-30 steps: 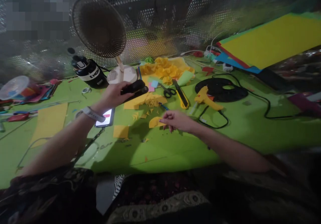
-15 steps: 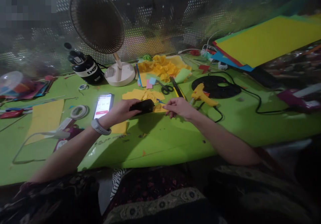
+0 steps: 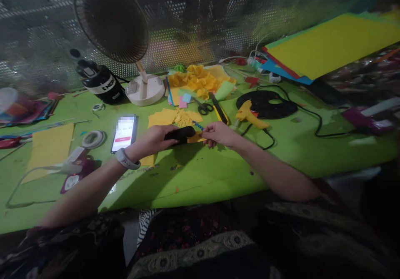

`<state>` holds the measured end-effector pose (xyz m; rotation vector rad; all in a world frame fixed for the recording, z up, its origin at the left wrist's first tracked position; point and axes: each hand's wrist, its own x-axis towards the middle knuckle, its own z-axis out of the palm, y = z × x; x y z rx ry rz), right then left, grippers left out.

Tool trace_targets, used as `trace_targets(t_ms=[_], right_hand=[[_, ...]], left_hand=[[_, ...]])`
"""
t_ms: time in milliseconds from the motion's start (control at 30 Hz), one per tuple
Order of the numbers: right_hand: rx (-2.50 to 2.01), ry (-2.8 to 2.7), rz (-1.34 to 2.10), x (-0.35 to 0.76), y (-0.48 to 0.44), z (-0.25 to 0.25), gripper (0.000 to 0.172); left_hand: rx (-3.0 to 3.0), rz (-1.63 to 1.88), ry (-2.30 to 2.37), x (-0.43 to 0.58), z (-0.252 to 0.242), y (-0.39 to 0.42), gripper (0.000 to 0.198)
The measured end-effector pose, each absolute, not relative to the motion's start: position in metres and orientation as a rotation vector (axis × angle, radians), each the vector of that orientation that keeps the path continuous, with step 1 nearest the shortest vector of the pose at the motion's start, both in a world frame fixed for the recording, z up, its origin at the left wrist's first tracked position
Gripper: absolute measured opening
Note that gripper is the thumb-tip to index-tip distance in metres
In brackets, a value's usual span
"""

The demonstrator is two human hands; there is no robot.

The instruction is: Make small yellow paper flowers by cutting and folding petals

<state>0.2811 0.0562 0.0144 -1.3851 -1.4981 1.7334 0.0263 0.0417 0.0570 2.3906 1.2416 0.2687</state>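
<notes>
My left hand (image 3: pixel 156 139) is wrapped round a black, elongated tool (image 3: pixel 180 134) with a rounded end, possibly a stapler or a punch. The tool's right end meets a small piece of yellow paper (image 3: pixel 195 137). Fingers and thumb of my right hand (image 3: pixel 218 134) pinch that paper's right end. Just behind the hands lie yellow paper scraps (image 3: pixel 185 117) and larger yellow sheets (image 3: pixel 160 116). A thin blue object (image 3: pixel 198 125) shows beside my right fingertips. Beneath my left wrist part of another yellow paper (image 3: pixel 148 161) sticks out.
Scissors (image 3: pixel 205 109), a yellow-and-black cutter (image 3: pixel 220 109) and a yellow glue gun (image 3: pixel 251 115) lie behind my right hand. A lit phone (image 3: pixel 124 133) and a tape roll (image 3: pixel 93 139) are to the left. At the back stand a fan (image 3: pixel 145 90) and a bottle (image 3: pixel 101 83), near orange paper flowers (image 3: pixel 201 81).
The view has shifted slightly, moving the background leftward. The black tool now reaches further over the yellow paper, closer to my right fingers. Both hands keep their hold.
</notes>
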Motion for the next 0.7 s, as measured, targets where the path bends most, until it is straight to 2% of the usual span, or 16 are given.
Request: trace_targets(t_ms=[200, 700], right_hand=[[-1.425, -1.505, 1.766, 0.276, 0.053, 0.018, 0.025], [-1.511, -1.493, 1.791, 0.262, 0.041, 0.018, 0.027]], left_hand=[[2.348, 0.231, 1.215, 0.029, 0.050, 0.038, 0.041], [2.307, 0.203, 1.184, 0.022, 0.045, 0.029, 0.035]])
